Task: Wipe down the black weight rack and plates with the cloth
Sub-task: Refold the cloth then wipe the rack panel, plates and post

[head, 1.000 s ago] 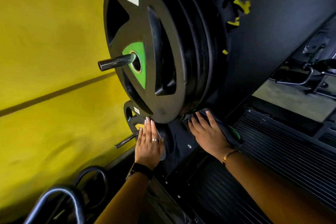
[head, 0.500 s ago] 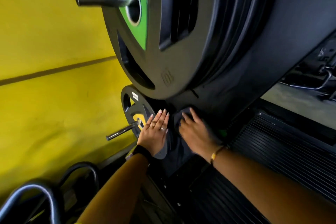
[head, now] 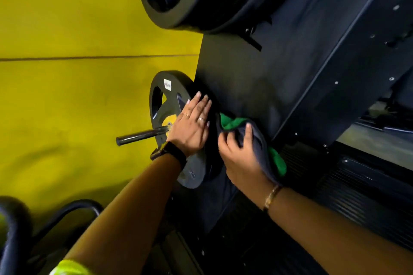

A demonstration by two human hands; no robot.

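Cloth (head: 257, 140), earlier pressed flat, is now gripped bunched by right hand (head: 241, 158) on rack (head: 257, 73), just right of flat-fingered left hand (head: 192, 127) bracing plate (head: 161, 105); plate judged next.

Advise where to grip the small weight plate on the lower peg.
Grip the rim at the upper cut-out of the small weight plate, coming from the yellow wall side. It hangs on the steel peg, whose free end points that way, so it likely slides off there.
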